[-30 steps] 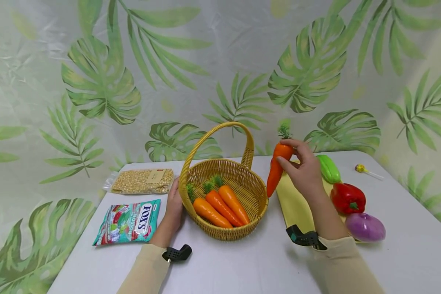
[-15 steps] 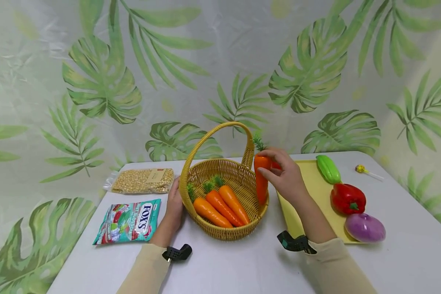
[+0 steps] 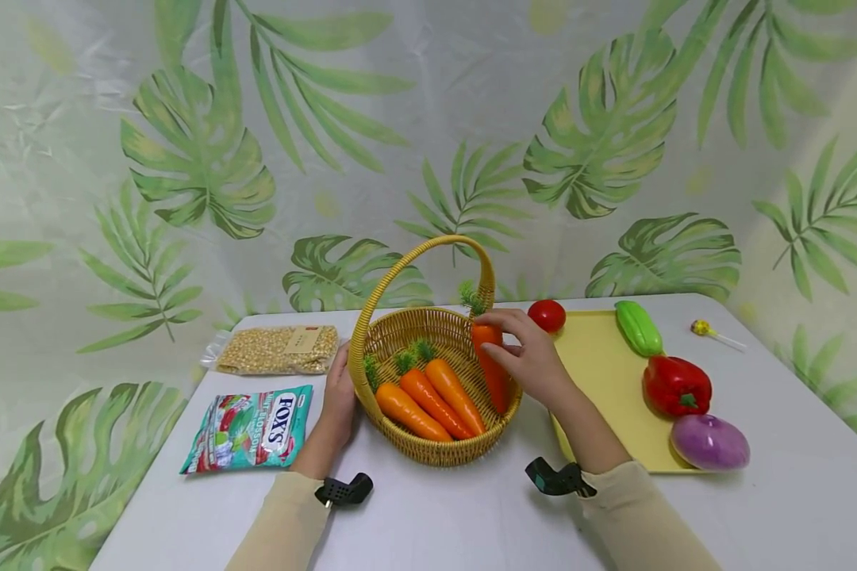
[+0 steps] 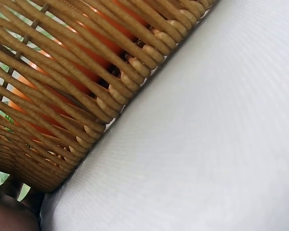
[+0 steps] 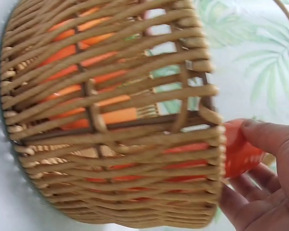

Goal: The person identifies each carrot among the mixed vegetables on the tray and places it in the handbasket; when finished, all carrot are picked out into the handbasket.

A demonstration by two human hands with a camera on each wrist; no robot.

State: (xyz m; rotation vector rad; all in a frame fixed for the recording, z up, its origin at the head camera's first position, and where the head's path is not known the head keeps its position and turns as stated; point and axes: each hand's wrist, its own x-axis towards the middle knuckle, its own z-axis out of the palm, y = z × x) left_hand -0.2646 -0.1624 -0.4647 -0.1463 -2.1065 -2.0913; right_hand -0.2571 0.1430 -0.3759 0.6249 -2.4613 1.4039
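My right hand [image 3: 530,354] pinches an orange carrot [image 3: 491,369] near its leafy top, between thumb and fingers. Its tip points down inside the right part of the wicker basket [image 3: 439,454]. In the right wrist view, the held carrot's top [image 5: 238,149] shows above the rim, its lower part behind the weave. Three more carrots [image 3: 439,400] lie side by side in the basket. Along the basket's left outer wall rests my left hand [image 3: 339,400], its fingers partly hidden. The left wrist view shows the basket's weave [image 4: 77,62] standing on the white tabletop.
Left of the basket lie a bag of yellow grains [image 3: 274,351] and a teal FOX'S candy bag [image 3: 250,430]. A yellow tray [image 3: 596,377] at right bears a green vegetable [image 3: 638,327], red pepper [image 3: 677,386] and purple onion [image 3: 710,442]. Nearby are a tomato [image 3: 547,316] and lollipop [image 3: 701,327].
My right hand has moved left with the carrot, from over the tray into the basket. The tomato behind it has come into sight. My left hand stays at the basket.
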